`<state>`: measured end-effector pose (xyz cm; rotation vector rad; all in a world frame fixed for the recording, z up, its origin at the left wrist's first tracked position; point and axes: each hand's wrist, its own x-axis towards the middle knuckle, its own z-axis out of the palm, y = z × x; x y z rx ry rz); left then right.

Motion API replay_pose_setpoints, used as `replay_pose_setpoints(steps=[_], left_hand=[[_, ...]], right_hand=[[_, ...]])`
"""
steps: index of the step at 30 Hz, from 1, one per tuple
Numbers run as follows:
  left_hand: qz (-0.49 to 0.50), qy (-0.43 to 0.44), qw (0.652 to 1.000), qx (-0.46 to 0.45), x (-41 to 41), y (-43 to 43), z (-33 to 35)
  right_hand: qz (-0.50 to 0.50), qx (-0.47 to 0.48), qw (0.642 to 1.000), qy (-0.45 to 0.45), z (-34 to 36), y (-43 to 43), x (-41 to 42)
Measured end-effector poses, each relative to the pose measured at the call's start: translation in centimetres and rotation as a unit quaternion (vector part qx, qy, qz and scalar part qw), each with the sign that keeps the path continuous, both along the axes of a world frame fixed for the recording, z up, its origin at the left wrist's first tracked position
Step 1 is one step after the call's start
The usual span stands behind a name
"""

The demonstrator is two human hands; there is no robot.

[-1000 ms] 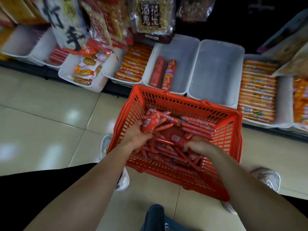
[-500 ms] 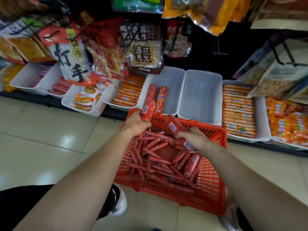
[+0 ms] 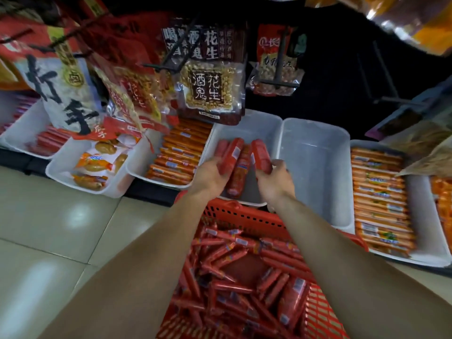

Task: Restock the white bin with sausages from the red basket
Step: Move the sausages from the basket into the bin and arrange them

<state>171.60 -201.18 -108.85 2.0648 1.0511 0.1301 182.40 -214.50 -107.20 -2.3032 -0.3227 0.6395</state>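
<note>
Left hand (image 3: pixel 210 176): my fingers are curled round one red sausage, held over the near left part of the white bin (image 3: pixel 265 133).
Left-hand sausage (image 3: pixel 231 154): long axis runs from my palm up and away. Its free end points toward the bin's far wall and leans slightly right.
Right hand (image 3: pixel 276 181): gripping a second red sausage, over the bin's near right part, close to its right wall.
Right-hand sausage (image 3: pixel 261 156): long axis runs away from me. Its far end tilts left toward the other one, so the two tips stand near each other but apart.
Lying sausage (image 3: pixel 239 173): on the bin floor between my hands, lengthwise from near rim toward far wall. Its near end is close to the near rim.
Fourth sausage (image 3: pixel 220 148): just left of the left-hand sausage and parallel to it, partly hidden. I cannot tell whether my fingers touch it.
Red basket (image 3: pixel 244 215): on the floor under my forearms, its far rim against the bin's near rim.
Basket sausages (image 3: pixel 234 287): a loose heap lying at all angles, with no common direction.
Neighbouring bins: an orange-pack bin (image 3: pixel 179 155) touches the white bin's left wall, and another white bin (image 3: pixel 315 167) touches its right.
Peanut bag (image 3: pixel 210 88): hangs above the white bin's far left corner.
</note>
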Motion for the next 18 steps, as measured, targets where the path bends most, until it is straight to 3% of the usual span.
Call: replay_pose_setpoints(steps=[5,9,13,18], left_hand=[[-0.015,-0.002,0.999,0.04,-2.6,-0.4,-0.3],[-0.025,-0.009,0.998,0.064,-4.6,-2.4,1.4],[-0.024,-0.008,0.997,0.071,-7.3,-6.0,3.6],[-0.058,0.053,0.995,0.062,-11.8,-11.0,3.2]], right_hand=[[0.051,-0.087,0.995,-0.026,-0.9,-1.3,-1.6],[0.063,-0.058,0.996,-0.015,-0.1,-4.9,-3.5],[0.072,-0.039,0.991,-0.103,2.2,-9.0,-4.9],[0.114,-0.028,0.989,-0.095,2.5,-14.6,-7.2]])
